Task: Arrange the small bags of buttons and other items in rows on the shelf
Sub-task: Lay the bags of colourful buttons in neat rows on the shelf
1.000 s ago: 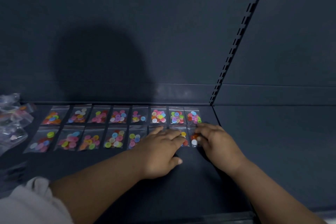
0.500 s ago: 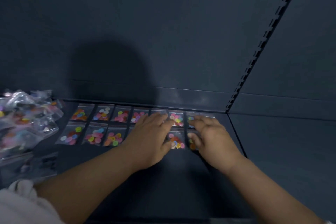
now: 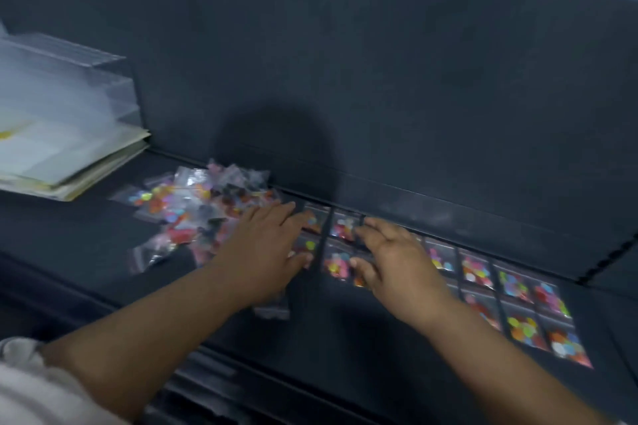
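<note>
the fingers of the left hand are spread flat and stretched forward, palm down, over the left end of the rows of small bags, with the thumb out to the side touching a bag there. the fingers of the right hand are spread and slightly curled, resting on the bags just to the right, the thumb lying on a bag in the near row; neither hand is pinching or lifting anything that can be seen. the clear bags of coloured buttons lie flat in two rows on the dark shelf, close to the back panel, running from under the hands toward the right. one bag shows in the gap between the two hands. left of the hands sits a loose heap of bags, unsorted and overlapping; the left hand's fingers lie beside its edge. further left, at the shelf's end, a clear plastic tray stands over a stack of papers. a pale sleeve shows at the lower left. the picture is blurred, so the contents of single bags cannot be told.
</note>
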`<state>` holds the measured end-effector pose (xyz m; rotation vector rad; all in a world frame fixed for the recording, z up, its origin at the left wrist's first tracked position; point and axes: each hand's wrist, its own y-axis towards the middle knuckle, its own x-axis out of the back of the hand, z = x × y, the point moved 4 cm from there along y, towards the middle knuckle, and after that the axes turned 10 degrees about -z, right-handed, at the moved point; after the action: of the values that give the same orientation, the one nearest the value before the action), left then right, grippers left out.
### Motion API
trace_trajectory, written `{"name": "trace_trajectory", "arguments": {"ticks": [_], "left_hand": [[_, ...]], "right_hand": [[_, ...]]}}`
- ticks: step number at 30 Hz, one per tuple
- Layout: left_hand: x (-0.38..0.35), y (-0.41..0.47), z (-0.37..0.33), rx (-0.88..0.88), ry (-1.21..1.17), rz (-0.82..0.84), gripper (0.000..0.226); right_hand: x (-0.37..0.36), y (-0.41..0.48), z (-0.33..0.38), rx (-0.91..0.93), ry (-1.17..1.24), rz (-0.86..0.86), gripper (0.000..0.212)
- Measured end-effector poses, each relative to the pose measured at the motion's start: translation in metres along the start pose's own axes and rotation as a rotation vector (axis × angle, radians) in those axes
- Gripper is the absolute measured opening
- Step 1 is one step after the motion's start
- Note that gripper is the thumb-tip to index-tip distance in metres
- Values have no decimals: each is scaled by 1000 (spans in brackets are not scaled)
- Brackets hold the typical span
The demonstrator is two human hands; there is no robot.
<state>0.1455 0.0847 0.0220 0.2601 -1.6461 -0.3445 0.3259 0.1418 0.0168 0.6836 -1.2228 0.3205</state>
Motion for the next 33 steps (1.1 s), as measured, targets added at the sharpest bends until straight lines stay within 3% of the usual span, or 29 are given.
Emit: {"name": "trace_trajectory", "arguments": {"ticks": [9,13,17,19,33], "left_hand": [[25,-44,128,165,43,37,66],[25,-59,169,240,-8,41,67],[14,-69,199,295,-41,127,48],[9,-71,211,310,-66,146,51],[-13,-32,294,500,-109,18,32]], "right_hand": [[-42,58,111,127,65,13,40],[-61,73,144,98,94,63,30],[-78,81,172,66,154,102,25],[-84,86,183,51,174,106,23],[-99,181,231,7,205,-37,17]]}}
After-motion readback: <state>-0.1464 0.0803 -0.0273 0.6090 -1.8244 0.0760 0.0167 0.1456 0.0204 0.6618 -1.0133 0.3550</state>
